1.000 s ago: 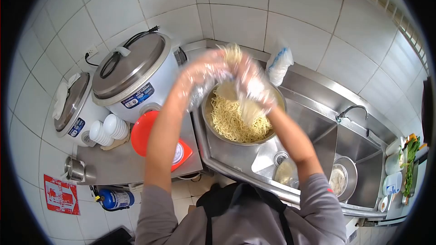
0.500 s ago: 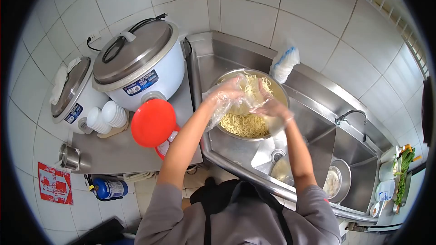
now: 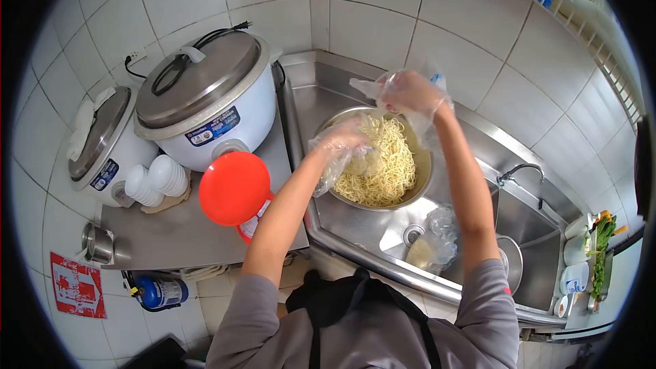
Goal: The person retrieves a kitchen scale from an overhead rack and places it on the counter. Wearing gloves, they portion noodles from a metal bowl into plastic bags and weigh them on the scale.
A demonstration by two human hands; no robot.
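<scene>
A large metal bowl [image 3: 425, 181] full of yellow noodles [image 3: 386, 164] stands on the steel sink counter. My left hand [image 3: 347, 138], in a clear plastic glove, is at the bowl's left side against the noodles; the glove and noodles blur its fingertips. Above the bowl's back right rim is my right hand [image 3: 410, 92], also gloved, with its fingers bent and loose clear plastic around it. Whether it grips anything is hidden. Behind it, a white and blue plastic bag is mostly covered.
Clear bags, one with pale yellow content [image 3: 422, 251], lie by the drain [image 3: 413, 234]. Left are a red scale pan [image 3: 234, 188], white bowls [image 3: 167, 175] and rice cookers [image 3: 205, 96]. A faucet [image 3: 523, 172] and sink basins [image 3: 529, 232] are right.
My hands were raised together over the bowl with noodles, then came down into it. Now they are apart: my right hand has risen toward the back right, and my left remains at the noodles.
</scene>
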